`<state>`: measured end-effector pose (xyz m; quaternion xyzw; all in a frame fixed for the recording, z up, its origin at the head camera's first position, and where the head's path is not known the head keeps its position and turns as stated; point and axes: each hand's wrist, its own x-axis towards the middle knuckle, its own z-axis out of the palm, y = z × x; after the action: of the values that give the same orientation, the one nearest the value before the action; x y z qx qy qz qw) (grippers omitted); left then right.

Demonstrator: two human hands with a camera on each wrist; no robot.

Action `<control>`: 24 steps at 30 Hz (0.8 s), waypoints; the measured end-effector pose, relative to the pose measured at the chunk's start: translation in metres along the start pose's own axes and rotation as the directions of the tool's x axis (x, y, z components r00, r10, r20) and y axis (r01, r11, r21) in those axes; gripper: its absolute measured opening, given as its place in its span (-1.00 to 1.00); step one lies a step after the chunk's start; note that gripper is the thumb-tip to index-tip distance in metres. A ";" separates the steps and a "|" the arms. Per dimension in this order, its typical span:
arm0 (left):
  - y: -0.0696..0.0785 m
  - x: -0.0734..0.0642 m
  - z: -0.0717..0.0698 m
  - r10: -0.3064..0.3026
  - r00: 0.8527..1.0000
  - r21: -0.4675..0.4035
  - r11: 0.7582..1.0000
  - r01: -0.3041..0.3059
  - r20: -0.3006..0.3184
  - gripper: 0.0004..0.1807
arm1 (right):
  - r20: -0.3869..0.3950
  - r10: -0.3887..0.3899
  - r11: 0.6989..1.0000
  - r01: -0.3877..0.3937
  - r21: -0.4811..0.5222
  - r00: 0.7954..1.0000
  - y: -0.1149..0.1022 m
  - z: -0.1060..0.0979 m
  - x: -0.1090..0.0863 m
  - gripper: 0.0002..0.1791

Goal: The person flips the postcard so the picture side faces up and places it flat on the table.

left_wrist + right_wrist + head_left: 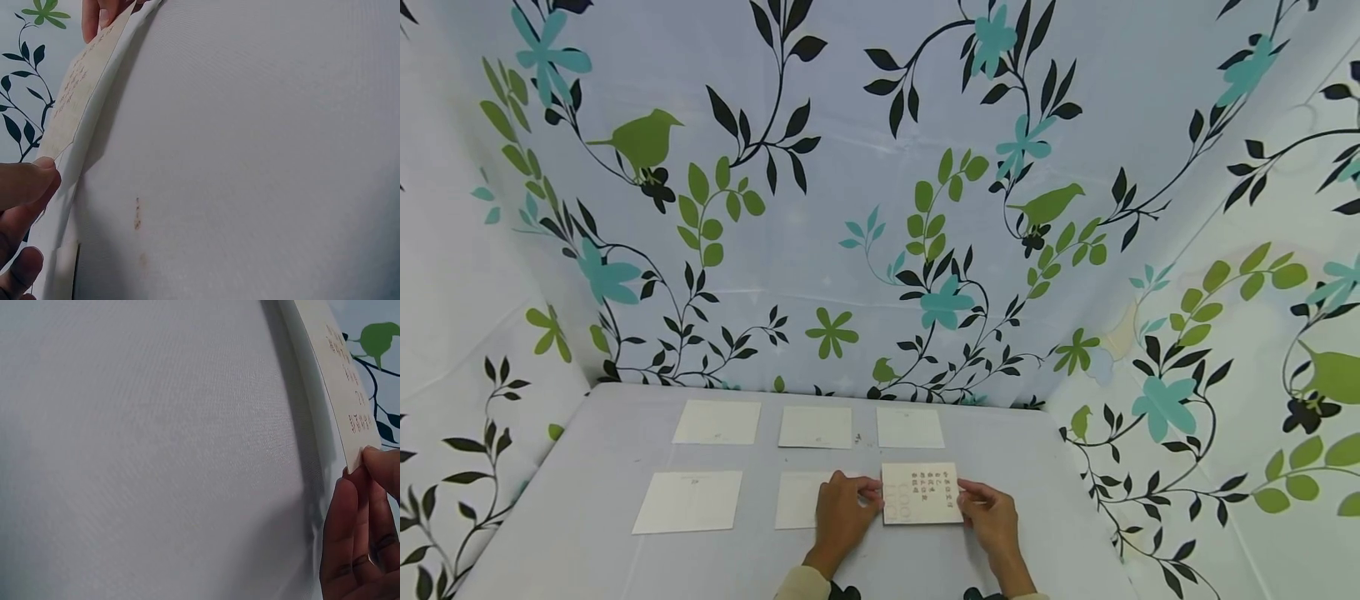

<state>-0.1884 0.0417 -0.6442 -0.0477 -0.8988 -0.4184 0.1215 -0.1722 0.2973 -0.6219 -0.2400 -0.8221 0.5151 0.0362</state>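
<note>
A cream card with columns of brown printed characters (922, 492) is held by its two side edges, close over the table. My left hand (844, 515) pinches its left edge between thumb and finger. On the opposite side, my right hand (994, 518) pinches the right edge. In the left wrist view, the left thumb (28, 184) lies at the card's corner (78, 94). The right wrist view shows the right hand (362, 531) with thumb and fingertips on the card's end (356, 425). Another pale card (793, 500) lies partly behind my left hand.
Three pale cards form a back row: left (717, 422), middle (816, 427) and right (910, 427). One more card (688, 502) lies at the front left. Patterned cloth (820, 208) surrounds the white table (587, 500) at the back and sides.
</note>
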 end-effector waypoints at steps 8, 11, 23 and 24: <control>0.002 -0.001 0.002 0.004 1.000 0.026 1.000 -0.004 0.008 -0.73 | -0.015 -0.022 0.999 0.021 -0.041 1.000 0.003 0.004 0.001 -0.73; 0.002 0.000 0.002 0.006 1.000 0.041 0.999 -0.006 0.013 -0.74 | -0.020 -0.038 0.997 0.037 -0.062 0.999 0.004 0.005 0.001 -0.74; 0.000 -0.001 0.006 0.048 0.999 0.097 0.994 -0.047 -0.004 -0.72 | -0.050 -0.113 0.983 0.105 -0.152 0.992 0.002 0.009 -0.002 -0.74; 0.000 -0.001 0.006 0.051 0.999 0.099 0.994 -0.050 -0.006 -0.72 | -0.051 -0.123 0.981 0.114 -0.156 0.991 0.002 0.009 -0.002 -0.75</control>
<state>-0.1882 0.0468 -0.6482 -0.0624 -0.9165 -0.3703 0.1378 -0.1722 0.2892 -0.6275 -0.2081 -0.8704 0.4402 0.0731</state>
